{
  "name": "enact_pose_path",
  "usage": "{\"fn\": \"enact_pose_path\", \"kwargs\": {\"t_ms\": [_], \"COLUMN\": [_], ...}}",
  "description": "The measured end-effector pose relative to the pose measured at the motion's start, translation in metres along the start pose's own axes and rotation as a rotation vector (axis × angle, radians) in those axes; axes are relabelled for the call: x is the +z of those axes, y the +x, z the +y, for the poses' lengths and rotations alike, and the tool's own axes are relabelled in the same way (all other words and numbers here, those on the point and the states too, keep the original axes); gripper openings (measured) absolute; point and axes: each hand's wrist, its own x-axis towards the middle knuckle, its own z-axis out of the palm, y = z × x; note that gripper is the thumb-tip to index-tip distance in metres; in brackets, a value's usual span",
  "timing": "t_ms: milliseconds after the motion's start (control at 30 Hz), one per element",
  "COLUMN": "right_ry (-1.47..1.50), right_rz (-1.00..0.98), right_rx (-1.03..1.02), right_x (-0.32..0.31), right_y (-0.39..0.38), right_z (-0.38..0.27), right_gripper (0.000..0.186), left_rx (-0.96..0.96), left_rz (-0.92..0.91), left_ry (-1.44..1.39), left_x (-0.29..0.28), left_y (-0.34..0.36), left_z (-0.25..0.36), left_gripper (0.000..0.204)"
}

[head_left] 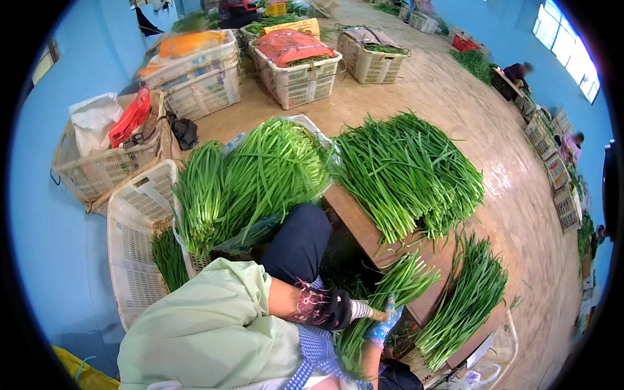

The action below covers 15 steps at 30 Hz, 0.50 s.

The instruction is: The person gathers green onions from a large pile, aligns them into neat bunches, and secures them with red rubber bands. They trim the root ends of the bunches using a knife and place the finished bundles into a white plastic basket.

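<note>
– Since the hands are nearest, what are they doing?
– Right hand point(385, 325), blue patterned glove: gripping a bunch of green stalks point(406, 281), low centre, between the lap and the brown board point(356, 213). Left hand point(372, 313), striped cuff: laid across that bunch, can't tell if it's closed.

– What's around and in the way?
– Dark-trousered knee point(300, 242) between the board and a leafy pile point(276, 159) in a crate. Loose stalks point(465, 309) to the right, big heap point(409, 172) on the board's far part. White crate point(140, 240) at left, few greens inside (tight squeeze down there).

– Farther?
– Crate with a white bag point(95, 123) and a red item point(130, 117); then a red-covered crate point(296, 78). Crates and people along the right wall point(604, 123).

– Writing?
– Marks on a yellow sheet point(296, 28) at the back, too small to make out.

– Hard to see?
– Left fingers partly hidden by glove and stalks; lower ends of the bunch blurred; white crate point(510, 348) at lower right partly covered; distant people small, blurry.
</note>
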Motion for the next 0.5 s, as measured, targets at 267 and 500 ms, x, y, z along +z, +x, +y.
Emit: {"fn": "enact_pose_path", "kwargs": {"t_ms": [267, 500], "right_ry": [-0.002, 0.138], "right_rz": [0.015, 0.098], "right_rx": [-0.105, 0.186], "right_x": [-0.011, 0.008], "right_y": [0.009, -0.009], "right_z": [0.016, -0.021], "right_gripper": [0.055, 0.041], "left_rx": [-0.096, 0.078], "left_rz": [-0.009, -0.147], "left_ry": [0.036, -0.062], "left_x": [-0.016, -0.057], "left_y": [0.011, 0.059], "left_z": [-0.013, -0.075], "left_gripper": [0.05, 0.05]}}
